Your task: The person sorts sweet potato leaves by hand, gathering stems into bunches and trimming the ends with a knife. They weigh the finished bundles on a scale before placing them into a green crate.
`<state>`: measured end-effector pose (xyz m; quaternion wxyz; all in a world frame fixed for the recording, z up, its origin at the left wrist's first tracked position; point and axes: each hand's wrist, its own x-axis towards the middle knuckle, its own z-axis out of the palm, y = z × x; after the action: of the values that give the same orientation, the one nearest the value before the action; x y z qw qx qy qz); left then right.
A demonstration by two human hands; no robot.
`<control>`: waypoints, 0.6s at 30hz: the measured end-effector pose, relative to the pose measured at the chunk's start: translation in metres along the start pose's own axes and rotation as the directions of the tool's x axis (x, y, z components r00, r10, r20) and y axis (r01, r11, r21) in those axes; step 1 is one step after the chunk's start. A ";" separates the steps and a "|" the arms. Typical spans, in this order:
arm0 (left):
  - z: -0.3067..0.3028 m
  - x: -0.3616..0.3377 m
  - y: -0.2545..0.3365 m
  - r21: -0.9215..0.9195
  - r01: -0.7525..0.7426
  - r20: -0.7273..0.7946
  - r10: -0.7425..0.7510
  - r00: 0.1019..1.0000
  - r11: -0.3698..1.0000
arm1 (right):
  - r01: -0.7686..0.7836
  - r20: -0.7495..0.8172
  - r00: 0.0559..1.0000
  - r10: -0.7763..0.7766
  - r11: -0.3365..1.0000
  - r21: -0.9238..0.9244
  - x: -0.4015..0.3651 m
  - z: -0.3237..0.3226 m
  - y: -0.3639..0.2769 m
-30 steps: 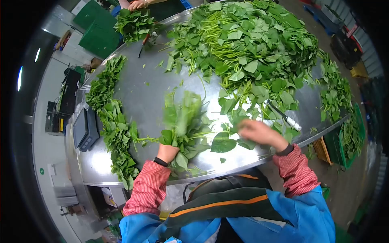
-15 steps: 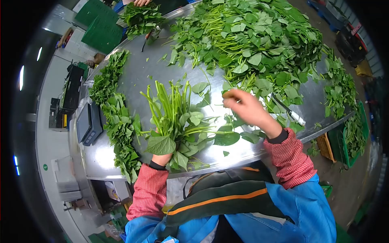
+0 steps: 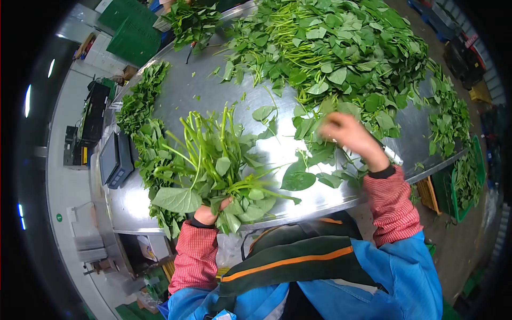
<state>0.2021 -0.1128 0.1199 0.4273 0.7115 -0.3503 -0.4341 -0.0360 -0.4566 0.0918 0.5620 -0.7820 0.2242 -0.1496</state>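
My left hand [image 3: 207, 214] is closed around a bunch of leafy greens [image 3: 217, 152], the cut stems fanning upward and the leaves hanging over my fingers. Most of those fingers are hidden by leaves. My right hand [image 3: 349, 134] is over loose leafy stems [image 3: 314, 152] at the near side of a big pile of greens [image 3: 341, 58]. Motion smears its fingers, so I cannot make out whether they hold a stem. Just beyond my right wrist lies a knife with a white handle [image 3: 393, 155], its blade mostly hidden.
A row of greens [image 3: 149, 144] runs along the left of the metal table [image 3: 192, 90], beside a scale [image 3: 116, 160]. More greens [image 3: 448, 112] lie at the right edge, above a green crate [image 3: 453, 186]. Another person holds greens [image 3: 192, 24] at the far side.
My right hand has moved right, away from the bunch. The bunch has tilted and spread leftward in my left hand. The other person's greens shifted slightly.
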 end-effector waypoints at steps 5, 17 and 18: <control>0.001 0.007 0.002 0.133 -0.048 0.205 0.020 0.979 0.990 | 0.258 0.230 0.944 -0.235 0.963 -0.074 0.015 0.065 -0.044; 0.004 0.023 0.022 0.662 -0.338 0.119 0.352 0.928 0.669 | 0.157 -0.236 0.967 0.101 0.495 0.855 0.004 -0.033 -0.035; 0.006 0.023 0.026 0.703 -0.312 0.064 0.379 0.923 0.639 | 0.130 -0.190 0.979 0.076 0.485 0.864 0.001 -0.043 -0.023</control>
<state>0.2018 -0.1449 0.1342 0.2149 0.7579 -0.5984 -0.1461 -0.0518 -0.4855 0.1270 0.8522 -0.3726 0.1610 -0.3302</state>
